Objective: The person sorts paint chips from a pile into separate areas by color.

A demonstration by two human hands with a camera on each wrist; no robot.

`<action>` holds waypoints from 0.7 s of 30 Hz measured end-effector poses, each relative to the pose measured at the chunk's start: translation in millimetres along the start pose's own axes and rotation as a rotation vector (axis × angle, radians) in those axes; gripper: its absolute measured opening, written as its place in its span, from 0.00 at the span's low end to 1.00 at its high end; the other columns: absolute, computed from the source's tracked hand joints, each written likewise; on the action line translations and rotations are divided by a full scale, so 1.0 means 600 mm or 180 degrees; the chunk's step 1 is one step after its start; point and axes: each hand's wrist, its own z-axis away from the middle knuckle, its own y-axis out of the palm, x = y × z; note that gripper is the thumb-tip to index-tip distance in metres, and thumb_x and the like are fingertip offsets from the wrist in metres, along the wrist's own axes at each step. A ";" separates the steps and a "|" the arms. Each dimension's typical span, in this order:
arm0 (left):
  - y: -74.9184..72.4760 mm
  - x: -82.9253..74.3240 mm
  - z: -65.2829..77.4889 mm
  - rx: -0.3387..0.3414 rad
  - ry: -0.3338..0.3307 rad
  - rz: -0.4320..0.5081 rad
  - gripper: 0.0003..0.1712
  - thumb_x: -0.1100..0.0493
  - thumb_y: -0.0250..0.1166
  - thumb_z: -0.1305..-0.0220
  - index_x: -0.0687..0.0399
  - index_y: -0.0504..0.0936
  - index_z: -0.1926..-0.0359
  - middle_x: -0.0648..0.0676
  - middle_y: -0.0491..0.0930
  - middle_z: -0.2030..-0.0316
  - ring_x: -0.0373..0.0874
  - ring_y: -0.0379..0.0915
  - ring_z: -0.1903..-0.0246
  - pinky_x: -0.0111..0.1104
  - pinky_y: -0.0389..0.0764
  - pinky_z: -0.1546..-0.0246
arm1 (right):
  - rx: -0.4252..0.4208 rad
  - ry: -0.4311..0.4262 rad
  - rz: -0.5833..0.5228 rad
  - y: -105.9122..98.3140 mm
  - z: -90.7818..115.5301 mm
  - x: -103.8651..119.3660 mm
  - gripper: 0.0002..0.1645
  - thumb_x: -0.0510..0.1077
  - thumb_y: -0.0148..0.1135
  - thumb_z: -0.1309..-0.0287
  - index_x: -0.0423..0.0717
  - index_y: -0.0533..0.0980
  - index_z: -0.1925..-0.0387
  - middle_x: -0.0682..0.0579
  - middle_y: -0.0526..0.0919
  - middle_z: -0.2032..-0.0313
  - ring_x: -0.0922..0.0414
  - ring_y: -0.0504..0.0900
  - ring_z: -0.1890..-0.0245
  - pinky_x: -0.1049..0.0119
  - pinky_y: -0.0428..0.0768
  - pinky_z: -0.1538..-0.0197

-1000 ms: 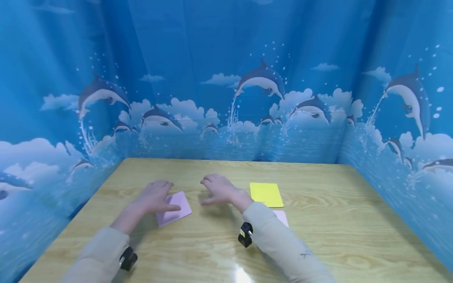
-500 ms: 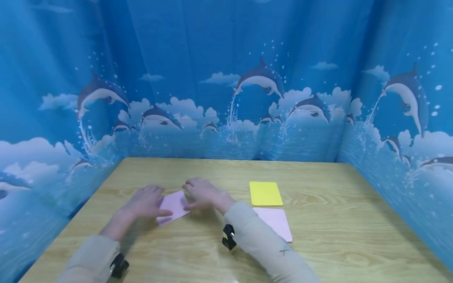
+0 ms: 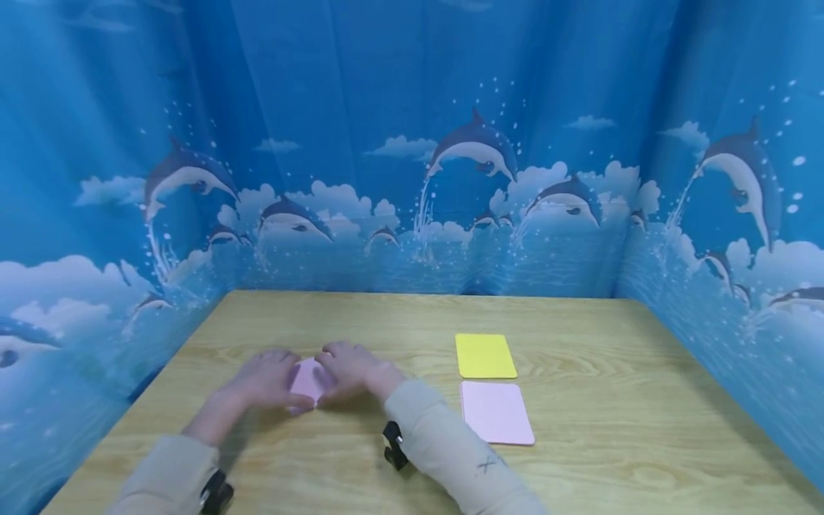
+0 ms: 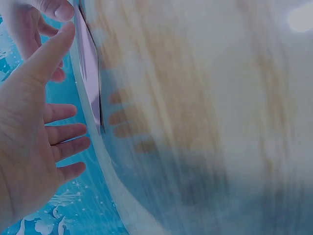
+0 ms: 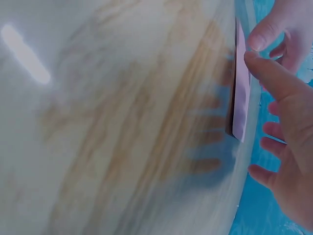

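A pink square card (image 3: 307,379) lies on the left part of the wooden table, partly covered by the two hands. My left hand (image 3: 265,379) is spread at its left side, with slightly bent, relaxed fingers. From the right, my right hand (image 3: 354,372) reaches over the card's other side, fingers also loose. The thumbs almost meet at the card's near edge. In the left wrist view the left hand (image 4: 36,117) shows its fingers apart, close to the pink card (image 4: 88,68). The right wrist view shows the right hand (image 5: 291,127) beside the same card (image 5: 241,88), nothing gripped.
A yellow square card (image 3: 486,355) lies right of centre, with a second pink square card (image 3: 497,413) just in front of it. A blue dolphin-print curtain (image 3: 412,143) surrounds the back and sides of the table (image 3: 599,400).
My right hand has moved left and toward me, from beside the left pink card to over its right side. The left hand has shifted slightly toward me. The right pink card is now fully uncovered.
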 end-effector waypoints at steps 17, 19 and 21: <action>0.007 -0.001 0.008 0.0229 -0.0027 0.0048 0.48 0.32 0.67 0.55 0.68 0.72 0.46 0.68 0.73 0.49 0.65 0.67 0.47 0.58 0.64 0.45 | 0.0218 -0.0058 0.0053 0.012 -0.001 0.013 0.43 0.71 0.58 0.49 0.58 0.64 0.35 0.56 0.63 0.34 0.58 0.61 0.34 0.58 0.65 0.37; 0.008 -0.001 0.008 0.0229 -0.0027 0.0069 0.48 0.32 0.66 0.55 0.68 0.72 0.46 0.68 0.73 0.49 0.65 0.67 0.47 0.58 0.64 0.45 | 0.0228 -0.0062 0.0060 0.012 -0.001 0.013 0.43 0.71 0.58 0.49 0.57 0.64 0.36 0.56 0.64 0.34 0.58 0.62 0.35 0.58 0.65 0.37; 0.007 -0.001 0.009 0.0236 -0.0023 0.0098 0.48 0.32 0.67 0.55 0.67 0.72 0.45 0.68 0.73 0.48 0.65 0.66 0.46 0.58 0.63 0.44 | 0.0244 -0.0070 0.0076 0.010 0.000 0.012 0.43 0.71 0.58 0.49 0.57 0.64 0.36 0.56 0.64 0.34 0.58 0.62 0.35 0.58 0.65 0.37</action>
